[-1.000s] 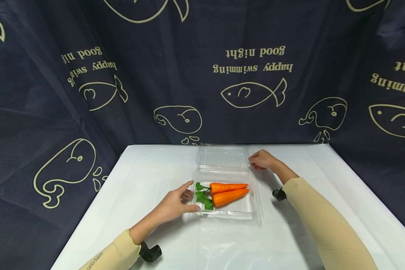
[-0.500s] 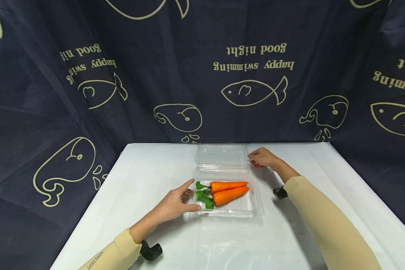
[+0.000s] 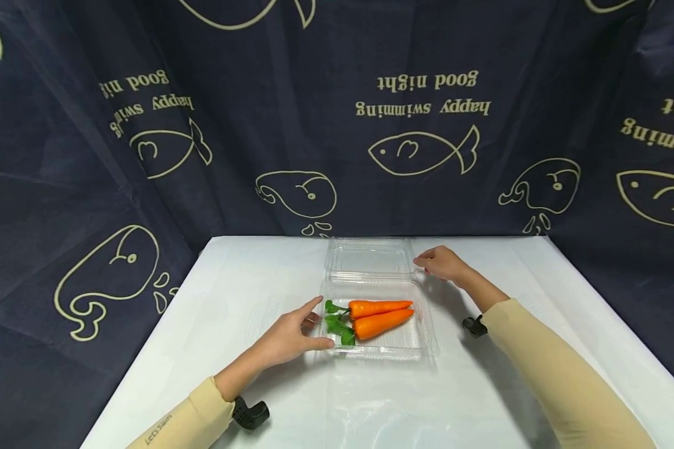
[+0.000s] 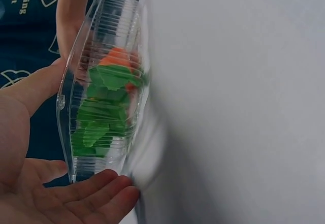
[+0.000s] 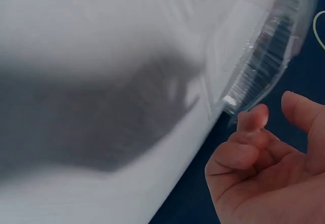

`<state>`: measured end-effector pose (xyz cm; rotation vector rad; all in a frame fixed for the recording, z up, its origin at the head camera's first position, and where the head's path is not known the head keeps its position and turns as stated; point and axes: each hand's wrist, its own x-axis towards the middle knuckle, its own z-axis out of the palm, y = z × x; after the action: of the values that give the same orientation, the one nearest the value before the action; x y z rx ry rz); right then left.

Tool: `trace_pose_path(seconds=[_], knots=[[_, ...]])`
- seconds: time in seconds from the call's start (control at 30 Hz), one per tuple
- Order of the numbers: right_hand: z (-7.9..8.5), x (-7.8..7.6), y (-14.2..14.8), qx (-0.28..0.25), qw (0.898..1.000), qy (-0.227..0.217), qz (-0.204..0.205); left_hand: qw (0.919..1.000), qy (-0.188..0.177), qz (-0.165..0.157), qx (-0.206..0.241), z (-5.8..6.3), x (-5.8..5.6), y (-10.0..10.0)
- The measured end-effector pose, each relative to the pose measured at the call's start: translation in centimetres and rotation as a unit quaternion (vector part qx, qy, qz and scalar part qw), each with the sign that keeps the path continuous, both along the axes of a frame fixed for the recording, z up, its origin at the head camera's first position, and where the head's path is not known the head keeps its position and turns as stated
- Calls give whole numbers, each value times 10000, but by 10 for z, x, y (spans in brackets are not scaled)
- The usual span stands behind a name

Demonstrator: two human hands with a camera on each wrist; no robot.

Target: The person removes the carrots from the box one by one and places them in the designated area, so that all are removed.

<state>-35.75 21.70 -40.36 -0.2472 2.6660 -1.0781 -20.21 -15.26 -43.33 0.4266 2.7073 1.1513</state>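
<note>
A clear plastic clamshell container [image 3: 424, 330] lies on the table with its lid [image 3: 371, 259] folded back toward the curtain. Two carrots [image 3: 383, 323] with green tops [image 3: 337, 324] lie side by side in its base, tips to the right. My left hand [image 3: 286, 340] spreads thumb and index finger along the base's left side. In the left wrist view, the left hand's straight fingers [image 4: 109, 191] lie by the container's lower edge. My right hand [image 3: 442, 262] is at the lid's right edge, fingers loosely bent and thumb apart; whether a fingertip touches it is unclear.
A white cloth covers the table [image 3: 258, 280]. Behind it hangs a dark blue curtain [image 3: 337, 125] printed with fish and whales. A black device [image 3: 251, 414] is strapped to the left wrist, and another [image 3: 474, 325] to the right.
My right hand has shifted slightly right at the lid's edge. The left hand, the container and the carrots keep their places, while the head view tilts slightly.
</note>
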Motion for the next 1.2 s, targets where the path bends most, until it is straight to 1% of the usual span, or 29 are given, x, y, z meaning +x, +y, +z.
trace_pose_path(seconds=[0.2,0.3,0.43,0.67,0.8,0.97,1.07,1.2], knots=[[12,9,-1,111,9998,169,46,10000,24,7,19,1,-2,0],[18,14,-2,69,9998,164,49,10000,32,9,37,2,-2,1],[24,19,-4,-159,9999,-15,48,10000,20,12,42,4,-2,1],[36,27,-10,-569,9977,-300,217,10000,36,31,52,4,-3,1],[41,32,-15,-806,9944,-521,438,10000,31,38,52,4,-1,1],[44,36,-24,-1032,9888,-751,774,9999,-13,118,51,0,1,-2],[45,36,-27,-1145,9860,-858,859,9999,-24,145,32,-2,1,-3],[45,37,-29,-1299,9817,-1008,959,10000,-14,75,55,-3,0,-1]])
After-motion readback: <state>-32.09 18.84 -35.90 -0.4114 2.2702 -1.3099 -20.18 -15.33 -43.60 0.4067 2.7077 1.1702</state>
